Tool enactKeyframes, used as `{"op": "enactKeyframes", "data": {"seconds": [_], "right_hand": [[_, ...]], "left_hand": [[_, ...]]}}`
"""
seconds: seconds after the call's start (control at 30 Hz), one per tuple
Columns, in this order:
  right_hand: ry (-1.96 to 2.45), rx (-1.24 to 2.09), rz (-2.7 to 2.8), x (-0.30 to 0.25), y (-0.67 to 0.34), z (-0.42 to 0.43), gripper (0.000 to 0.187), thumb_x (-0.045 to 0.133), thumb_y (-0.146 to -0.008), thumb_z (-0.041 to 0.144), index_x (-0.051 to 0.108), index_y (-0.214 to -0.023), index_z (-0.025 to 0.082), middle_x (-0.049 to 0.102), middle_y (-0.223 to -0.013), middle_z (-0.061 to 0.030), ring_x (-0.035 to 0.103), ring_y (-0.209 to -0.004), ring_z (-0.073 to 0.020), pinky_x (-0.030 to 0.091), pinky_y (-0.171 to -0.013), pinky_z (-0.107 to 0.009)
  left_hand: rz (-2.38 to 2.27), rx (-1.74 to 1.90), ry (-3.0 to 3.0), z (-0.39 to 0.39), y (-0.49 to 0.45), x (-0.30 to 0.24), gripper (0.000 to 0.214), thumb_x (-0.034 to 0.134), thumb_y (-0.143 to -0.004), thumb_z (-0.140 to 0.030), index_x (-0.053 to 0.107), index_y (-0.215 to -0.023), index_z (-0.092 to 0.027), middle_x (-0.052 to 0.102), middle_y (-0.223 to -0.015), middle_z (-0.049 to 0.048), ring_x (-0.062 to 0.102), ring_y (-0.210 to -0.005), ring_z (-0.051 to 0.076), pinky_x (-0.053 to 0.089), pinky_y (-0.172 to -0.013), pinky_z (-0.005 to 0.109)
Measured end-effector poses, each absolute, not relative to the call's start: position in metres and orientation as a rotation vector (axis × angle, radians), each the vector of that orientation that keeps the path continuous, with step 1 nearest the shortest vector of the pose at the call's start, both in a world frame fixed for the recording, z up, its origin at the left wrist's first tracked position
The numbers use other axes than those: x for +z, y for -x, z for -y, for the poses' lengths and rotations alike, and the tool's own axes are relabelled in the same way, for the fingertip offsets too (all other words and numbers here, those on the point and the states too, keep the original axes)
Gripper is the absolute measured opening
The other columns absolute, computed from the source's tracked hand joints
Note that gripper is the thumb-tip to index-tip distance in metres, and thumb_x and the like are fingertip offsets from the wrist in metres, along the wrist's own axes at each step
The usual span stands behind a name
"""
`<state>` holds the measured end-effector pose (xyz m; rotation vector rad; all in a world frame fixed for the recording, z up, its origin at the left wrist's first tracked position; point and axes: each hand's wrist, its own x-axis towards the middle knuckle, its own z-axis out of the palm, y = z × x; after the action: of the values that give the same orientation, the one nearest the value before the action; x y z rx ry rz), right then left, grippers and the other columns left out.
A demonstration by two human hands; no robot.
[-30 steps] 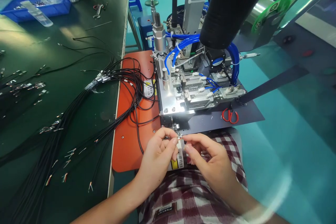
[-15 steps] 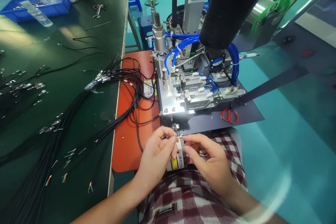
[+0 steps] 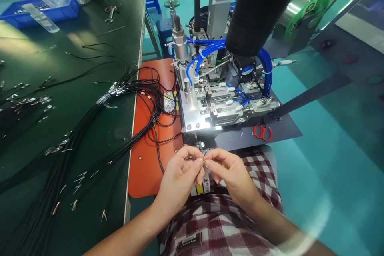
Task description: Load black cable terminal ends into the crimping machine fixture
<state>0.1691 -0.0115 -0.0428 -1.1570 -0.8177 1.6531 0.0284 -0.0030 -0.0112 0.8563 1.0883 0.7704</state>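
Note:
Just in front of the machine's near edge, both hands meet fingertip to fingertip. My left hand (image 3: 180,176) is closed in a pinch, and a black cable (image 3: 159,156) disappears behind it. Tiny orange and yellow wires (image 3: 205,160) show between the fingertips. My right hand (image 3: 232,172) pinches these wires from the other side, thumb against index finger. Most of the cable's end is hidden by the fingers. Below the hands is a white and yellow label (image 3: 200,189) on the machine's front part.
The metal machine (image 3: 192,114) with blue air hoses (image 3: 213,48) stands ahead on an orange plate (image 3: 147,180). Red-handled scissors (image 3: 263,132) lie to its right. Bundled black cables (image 3: 87,120) spread over the green table at left, near a blue tray (image 3: 67,8). A black cylinder (image 3: 252,16) hangs above.
My right hand has moved left and its thumb and index finger have closed on the coloured wires at my left fingertips. My left hand has stayed almost still.

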Motion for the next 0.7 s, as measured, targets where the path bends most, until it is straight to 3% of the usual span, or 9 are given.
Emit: {"op": "enactKeyframes", "data": {"seconds": [0.2, 0.33, 0.43, 0.57, 0.7], "right_hand": [[1.087, 1.810, 0.705, -0.040, -0.172, 0.007, 0.013, 0.071, -0.074, 0.029, 0.067, -0.073, 0.017, 0.056, -0.061, 0.0047, 0.040, -0.045, -0.0056, 0.031, -0.045, -0.020], [1.112, 1.751, 0.742, -0.040, -0.169, 0.008, 0.016, 0.071, -0.075, 0.031, 0.064, -0.073, 0.017, 0.054, -0.060, 0.0053, 0.041, -0.045, -0.0054, 0.032, -0.044, -0.019], [1.223, 1.566, 0.816, -0.040, -0.166, 0.012, 0.016, 0.071, -0.075, 0.030, 0.060, -0.076, 0.018, 0.054, -0.064, 0.0049, 0.043, -0.045, -0.0062, 0.035, -0.043, -0.020], [1.286, 1.062, 1.204, -0.039, -0.165, 0.018, 0.005, 0.065, -0.082, 0.016, 0.065, -0.080, 0.020, 0.059, -0.075, 0.0001, 0.053, -0.059, -0.0110, 0.043, -0.051, -0.023], [1.201, 0.814, 1.478, -0.039, -0.169, 0.021, 0.018, 0.062, -0.083, 0.008, 0.068, -0.093, 0.022, 0.061, -0.085, -0.0034, 0.058, -0.070, -0.0138, 0.047, -0.057, -0.025]], "left_hand": [[-1.078, 0.754, -0.887, 0.002, -0.028, -0.012, 0.021, 0.057, -0.088, -0.036, 0.048, -0.087, -0.018, 0.048, -0.048, -0.0082, 0.040, -0.047, 0.007, 0.030, -0.051, 0.020], [-1.060, 0.761, -0.884, 0.002, -0.028, -0.011, 0.020, 0.058, -0.088, -0.036, 0.048, -0.086, -0.019, 0.049, -0.049, -0.0078, 0.047, -0.050, 0.009, 0.036, -0.055, 0.020], [-1.074, 0.773, -0.881, 0.003, -0.029, -0.010, 0.020, 0.058, -0.088, -0.037, 0.048, -0.086, -0.019, 0.049, -0.050, -0.0078, 0.046, -0.050, 0.008, 0.037, -0.054, 0.020], [-1.093, 0.803, -0.879, 0.002, -0.030, -0.011, 0.019, 0.059, -0.088, -0.035, 0.049, -0.086, -0.018, 0.048, -0.049, -0.0082, 0.039, -0.046, 0.006, 0.032, -0.050, 0.018], [-1.099, 0.834, -0.864, 0.002, -0.029, -0.013, 0.018, 0.060, -0.087, -0.033, 0.050, -0.085, -0.018, 0.050, -0.051, -0.0073, 0.043, -0.049, 0.006, 0.033, -0.051, 0.017]]}}
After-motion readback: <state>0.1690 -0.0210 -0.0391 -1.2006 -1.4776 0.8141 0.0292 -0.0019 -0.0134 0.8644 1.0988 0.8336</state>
